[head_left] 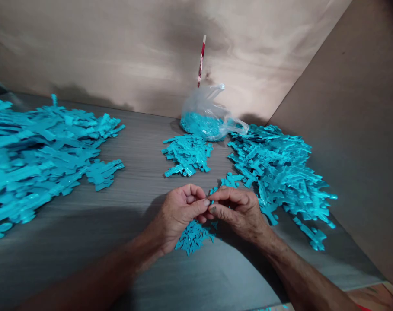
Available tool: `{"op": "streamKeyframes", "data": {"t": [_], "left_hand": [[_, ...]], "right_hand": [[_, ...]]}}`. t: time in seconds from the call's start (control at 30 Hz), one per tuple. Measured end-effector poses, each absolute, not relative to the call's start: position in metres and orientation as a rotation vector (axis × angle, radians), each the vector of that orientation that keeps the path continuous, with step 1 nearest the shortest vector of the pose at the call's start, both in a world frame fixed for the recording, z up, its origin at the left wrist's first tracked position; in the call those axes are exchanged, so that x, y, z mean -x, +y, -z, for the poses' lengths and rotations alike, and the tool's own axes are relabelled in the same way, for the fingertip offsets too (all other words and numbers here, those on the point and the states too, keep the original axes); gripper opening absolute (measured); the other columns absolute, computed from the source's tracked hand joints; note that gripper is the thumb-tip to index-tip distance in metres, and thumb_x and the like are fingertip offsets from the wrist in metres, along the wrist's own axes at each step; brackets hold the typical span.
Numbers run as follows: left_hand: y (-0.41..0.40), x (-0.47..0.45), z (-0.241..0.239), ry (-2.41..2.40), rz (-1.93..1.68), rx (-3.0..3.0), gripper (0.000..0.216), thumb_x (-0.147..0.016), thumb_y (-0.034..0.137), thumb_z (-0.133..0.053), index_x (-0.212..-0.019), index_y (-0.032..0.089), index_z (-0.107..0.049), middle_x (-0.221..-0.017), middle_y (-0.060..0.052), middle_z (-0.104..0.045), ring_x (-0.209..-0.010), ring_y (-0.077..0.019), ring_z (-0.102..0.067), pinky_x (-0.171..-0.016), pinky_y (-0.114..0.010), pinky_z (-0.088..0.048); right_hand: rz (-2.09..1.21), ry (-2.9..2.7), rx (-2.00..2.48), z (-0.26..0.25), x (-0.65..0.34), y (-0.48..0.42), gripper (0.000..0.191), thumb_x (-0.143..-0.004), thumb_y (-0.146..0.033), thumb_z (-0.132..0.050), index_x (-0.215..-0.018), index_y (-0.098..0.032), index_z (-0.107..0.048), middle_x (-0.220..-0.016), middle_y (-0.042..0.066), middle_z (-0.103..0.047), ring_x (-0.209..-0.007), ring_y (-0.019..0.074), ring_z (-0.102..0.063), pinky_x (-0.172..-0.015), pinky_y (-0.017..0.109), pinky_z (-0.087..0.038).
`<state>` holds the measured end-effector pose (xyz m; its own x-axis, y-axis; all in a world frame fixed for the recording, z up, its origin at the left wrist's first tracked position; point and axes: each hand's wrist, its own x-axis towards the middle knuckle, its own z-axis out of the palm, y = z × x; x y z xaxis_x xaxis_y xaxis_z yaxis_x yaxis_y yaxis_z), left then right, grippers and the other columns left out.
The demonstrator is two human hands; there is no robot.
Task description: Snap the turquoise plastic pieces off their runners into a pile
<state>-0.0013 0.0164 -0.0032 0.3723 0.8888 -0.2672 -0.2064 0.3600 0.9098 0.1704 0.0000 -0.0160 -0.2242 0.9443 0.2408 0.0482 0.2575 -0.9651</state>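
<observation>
- Small turquoise piece (212, 191): probably light, stiff, slick; thin parts may snap; best taken by edges.
- Left hand (182, 208), right hand (241, 211): together, fingertips pinching piece.

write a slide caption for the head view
Left hand and right hand meet at a small blue piece near blue scraps, between a big left pile and big right pile.

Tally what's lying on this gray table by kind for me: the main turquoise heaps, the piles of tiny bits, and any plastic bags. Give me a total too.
Heaps of larger pieces: 3 (left heap, middle heap, right heap)
Piles of tiny bits: 1 (small pile)
Plastic bags: 1 (clear bag)
Total: 5
</observation>
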Motion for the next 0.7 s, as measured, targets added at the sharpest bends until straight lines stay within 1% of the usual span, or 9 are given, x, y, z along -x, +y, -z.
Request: {"op": "streamKeyframes", "data": {"t": [0.07,0.17,0.27,0.37,0.43,0.5,0.57,0.63,0.7], "left_hand": [[0.0165,0.0013,0.0024,0.911,-0.846,-0.926,0.022,-0.069,0.024,-0.076,-0.077,0.015,-0.058,-0.060,0.002,-0.065,-0.054,-0.0096,-0.060,-0.053,-0.022,-0.044],[0.0159,-0.0002,0.0015,0.903,-0.852,-0.947,0.020,-0.068,0.022,-0.075,-0.079,0.015,-0.060,-0.063,0.000,-0.068,-0.059,-0.0121,-0.064,-0.057,-0.024,-0.047],[0.0153,-0.0026,0.0016,0.934,-0.850,-0.968,0.020,-0.067,0.022,-0.075,-0.080,0.014,-0.062,-0.064,-0.002,-0.070,-0.062,-0.0150,-0.067,-0.060,-0.026,-0.049],[0.0153,-0.0037,0.0020,0.982,-0.850,-0.994,0.020,-0.067,0.024,-0.074,-0.081,0.014,-0.063,-0.063,-0.003,-0.071,-0.061,-0.0160,-0.067,-0.059,-0.027,-0.049],[0.0153,-0.0031,0.0019,1.019,-0.852,-1.018,0.018,-0.069,0.025,-0.073,-0.081,0.014,-0.064,-0.063,-0.002,-0.071,-0.061,-0.0157,-0.066,-0.059,-0.026,-0.049],[0.0152,-0.0014,0.0017,1.063,-0.835,-1.056,0.016,-0.071,0.027,-0.072,-0.078,0.014,-0.065,-0.061,-0.002,-0.069,-0.060,-0.0146,-0.064,-0.058,-0.026,-0.048],[0.0151,0.0008,0.0018,1.086,-0.807,-1.102,0.018,-0.074,0.031,-0.070,-0.073,0.014,-0.065,-0.060,-0.002,-0.068,-0.057,-0.0132,-0.061,-0.056,-0.025,-0.046],[0.0152,0.0027,0.0027,1.060,-0.791,-1.146,0.022,-0.077,0.034,-0.067,-0.070,0.013,-0.067,-0.062,-0.003,-0.068,-0.058,-0.0125,-0.059,-0.057,-0.025,-0.046],[0.0159,0.0036,0.0046,1.025,-0.800,-1.179,0.022,-0.077,0.034,-0.067,-0.068,0.014,-0.068,-0.062,-0.002,-0.067,-0.058,-0.0121,-0.058,-0.058,-0.025,-0.046]], "right_hand": [[-0.961,-1.627,1.021,0.0152,-0.1723,0.0007,0.004,-0.083,-0.025,-0.073,-0.083,-0.021,-0.072,-0.069,0.002,-0.071,-0.060,0.0143,-0.065,-0.056,0.027,-0.052],[-0.862,-1.669,1.060,0.0165,-0.1748,0.0024,0.009,-0.085,-0.027,-0.071,-0.078,-0.021,-0.070,-0.068,0.001,-0.069,-0.064,0.0149,-0.062,-0.064,0.030,-0.051],[-1.016,-1.616,1.039,0.0192,-0.1761,0.0034,0.015,-0.087,-0.032,-0.069,-0.078,-0.020,-0.070,-0.069,0.002,-0.069,-0.067,0.0157,-0.063,-0.069,0.032,-0.052],[-1.217,-1.521,0.996,0.0211,-0.1761,0.0026,0.016,-0.088,-0.033,-0.067,-0.084,-0.018,-0.070,-0.073,0.004,-0.070,-0.069,0.0163,-0.065,-0.066,0.031,-0.052],[-1.243,-1.480,0.993,0.0212,-0.1754,0.0013,0.014,-0.088,-0.032,-0.066,-0.088,-0.019,-0.068,-0.074,0.003,-0.071,-0.067,0.0161,-0.065,-0.063,0.030,-0.052],[-1.088,-1.542,1.063,0.0203,-0.1743,-0.0003,0.010,-0.089,-0.030,-0.065,-0.087,-0.020,-0.067,-0.071,0.003,-0.070,-0.062,0.0155,-0.063,-0.060,0.030,-0.051],[-0.769,-1.685,1.141,0.0188,-0.1726,-0.0015,0.006,-0.087,-0.026,-0.064,-0.083,-0.022,-0.066,-0.069,0.003,-0.070,-0.062,0.0158,-0.062,-0.060,0.030,-0.049],[-0.493,-1.818,1.128,0.0169,-0.1707,-0.0018,0.008,-0.086,-0.022,-0.063,-0.079,-0.023,-0.066,-0.071,0.003,-0.070,-0.066,0.0166,-0.063,-0.064,0.031,-0.050],[-0.386,-1.888,1.055,0.0149,-0.1692,-0.0014,0.010,-0.087,-0.019,-0.062,-0.078,-0.023,-0.066,-0.073,0.004,-0.071,-0.069,0.0166,-0.065,-0.066,0.029,-0.051]]}}
